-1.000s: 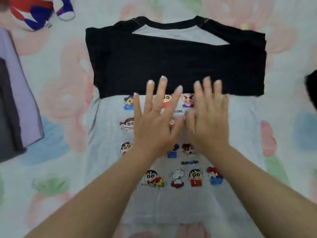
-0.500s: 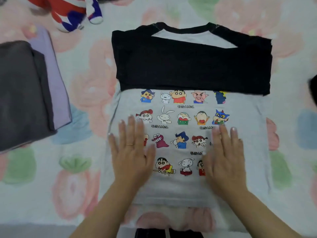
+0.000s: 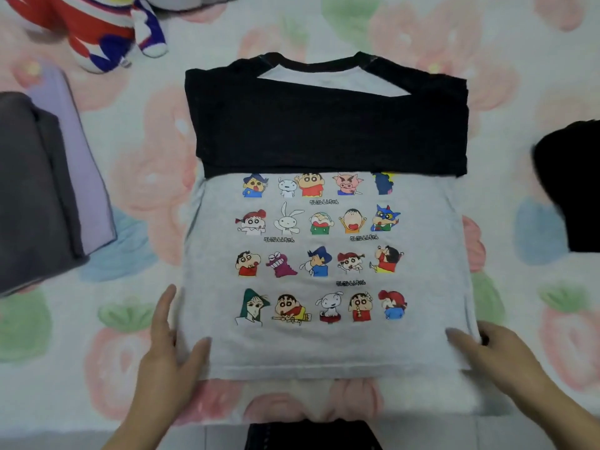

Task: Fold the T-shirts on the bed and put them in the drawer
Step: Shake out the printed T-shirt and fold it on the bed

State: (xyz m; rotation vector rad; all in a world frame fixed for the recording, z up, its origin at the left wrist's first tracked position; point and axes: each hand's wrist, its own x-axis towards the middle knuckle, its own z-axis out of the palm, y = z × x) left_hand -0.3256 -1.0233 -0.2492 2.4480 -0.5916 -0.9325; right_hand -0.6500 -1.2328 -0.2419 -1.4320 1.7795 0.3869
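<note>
A grey T-shirt (image 3: 324, 345) printed with rows of cartoon figures lies flat on the bed, its black sleeves (image 3: 328, 134) folded across the chest. My left hand (image 3: 168, 358) grips the shirt's lower left corner, with the thumb on top and the fingers along the left edge. At the lower right corner my right hand (image 3: 493, 355) pinches the hem, its thumb on the cloth and its fingers tucked at the edge. The drawer is not in view.
A folded dark grey shirt (image 3: 32, 196) lies on a folded lilac one (image 3: 87, 177) at the left. A red, white and blue plush toy (image 3: 94, 27) is at the top left. A black garment (image 3: 571, 186) lies at the right. The flowered sheet (image 3: 146, 151) ends near me.
Both hands slid from the middle of the print down and apart to the shirt's lower corners. They now grip the hem instead of lying flat. The view moved back.
</note>
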